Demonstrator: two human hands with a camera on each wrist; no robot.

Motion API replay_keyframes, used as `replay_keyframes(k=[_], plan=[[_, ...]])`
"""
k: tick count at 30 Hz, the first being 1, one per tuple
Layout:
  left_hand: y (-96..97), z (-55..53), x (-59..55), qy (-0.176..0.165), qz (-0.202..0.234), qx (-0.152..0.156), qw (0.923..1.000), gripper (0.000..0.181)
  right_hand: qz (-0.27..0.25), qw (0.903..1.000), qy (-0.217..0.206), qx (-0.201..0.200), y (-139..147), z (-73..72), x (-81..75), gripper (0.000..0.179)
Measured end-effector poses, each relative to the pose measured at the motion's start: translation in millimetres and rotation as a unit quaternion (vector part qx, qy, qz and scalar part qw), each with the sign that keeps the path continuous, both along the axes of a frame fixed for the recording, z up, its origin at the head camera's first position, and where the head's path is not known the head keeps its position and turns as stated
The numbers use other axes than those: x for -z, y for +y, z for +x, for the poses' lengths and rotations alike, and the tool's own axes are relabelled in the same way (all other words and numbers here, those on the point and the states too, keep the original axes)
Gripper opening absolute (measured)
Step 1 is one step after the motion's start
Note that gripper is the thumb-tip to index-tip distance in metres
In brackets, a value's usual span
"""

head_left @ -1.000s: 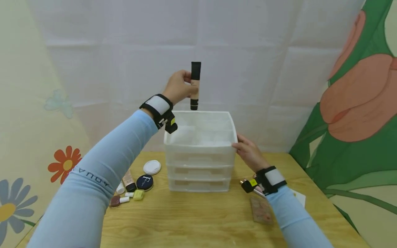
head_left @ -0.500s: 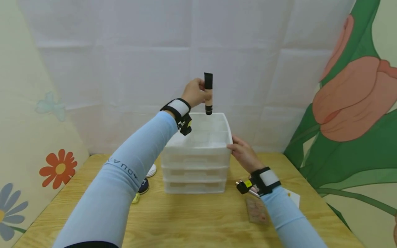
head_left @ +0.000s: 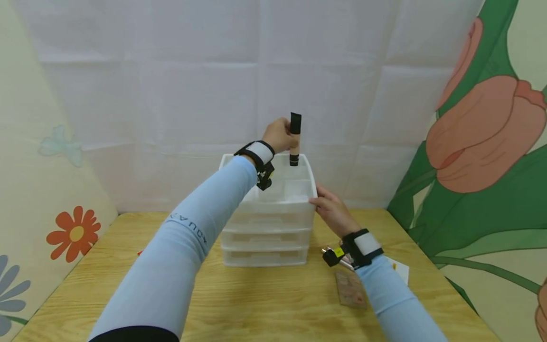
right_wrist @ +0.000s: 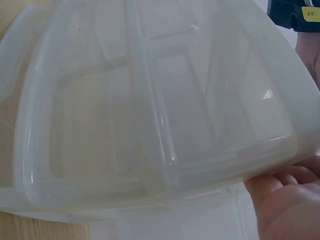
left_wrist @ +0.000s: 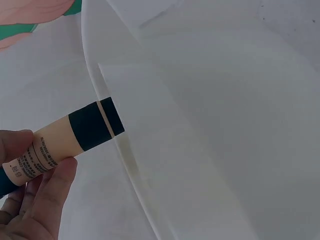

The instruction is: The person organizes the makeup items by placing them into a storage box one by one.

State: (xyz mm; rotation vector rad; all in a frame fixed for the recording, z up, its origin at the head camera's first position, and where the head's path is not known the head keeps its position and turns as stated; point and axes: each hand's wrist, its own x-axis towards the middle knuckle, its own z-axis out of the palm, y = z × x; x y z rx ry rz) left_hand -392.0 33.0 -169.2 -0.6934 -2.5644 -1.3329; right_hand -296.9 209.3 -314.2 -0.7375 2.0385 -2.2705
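Note:
My left hand (head_left: 278,136) pinches a cosmetic squeeze tube (head_left: 295,125), beige with black ends, between thumb and fingers. It holds the tube upright over the back right of the white plastic drawer organizer (head_left: 267,237). In the left wrist view, small print shows on the beige part of the tube (left_wrist: 57,140), and its black cap end overlaps the organizer's rim. At the upper right front corner, my right hand (head_left: 335,212) grips the organizer's edge. Seen from the right wrist, the fingers of that hand (right_wrist: 292,200) curl against the translucent side, partly hidden by it.
On the wooden table (head_left: 256,308), a flat brownish palette (head_left: 350,289) lies by my right forearm, near a white card (head_left: 399,271). Slim pinkish items sit partly hidden beneath the right wrist camera (head_left: 332,257). A white sheet (head_left: 192,95) hangs behind.
My left hand has moved right and down with the tube, bringing it closer to the organizer's top. The left forearm now covers the cosmetics on the left. My right hand keeps its hold.

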Motion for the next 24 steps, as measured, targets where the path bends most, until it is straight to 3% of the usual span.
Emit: replay_keyframes(k=[13, 17, 24], plan=[[-1.2, -2.3, 13.5, -0.029, -0.020, 0.005, 0.9994, 0.040, 0.002, 1.0000, -0.001, -0.007, -4, 0.8, 1.3, 0.057], [1.3, -7.4, 16.8, -0.044, -0.017, 0.001, 0.9989, 0.041, 0.000, 1.0000, -0.003, -0.003, -5, 0.5, 2.2, 0.058], [2.2, -8.1, 22.8, -0.028, -0.032, -0.004, 0.9991, 0.040, -0.002, 1.0000, -0.004, -0.002, -7, 0.3, 2.1, 0.058]])
